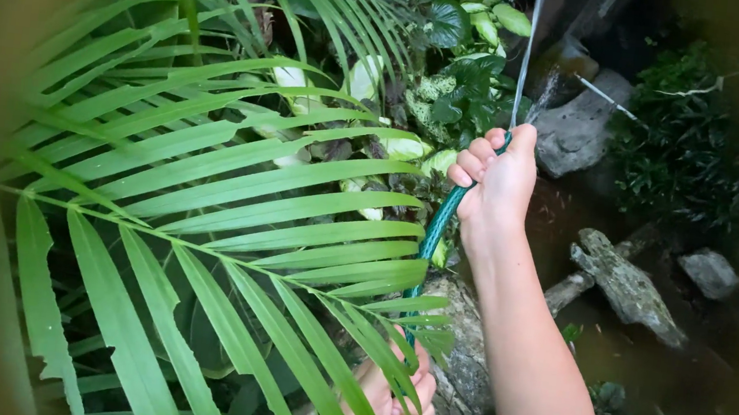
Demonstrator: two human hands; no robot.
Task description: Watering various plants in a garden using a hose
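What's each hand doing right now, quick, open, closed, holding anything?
Left hand: closed around the green hose low down, partly behind the palm fronds.
Right hand: closed on the hose's end, water jet spraying out.

view: 1 head-worn camera, looking down and forward
nearness: close over the palm fronds (205, 208) and both hands
edges: dark blur rims the frame
shared: no 2nd view

Broad palm fronds (232, 211) crowd the whole left side, overlapping the left hand (395, 402) and the green hose (437, 228). Open room lies right of the right hand (496, 180), above dark water (638, 355), broken by grey rocks (627, 285).
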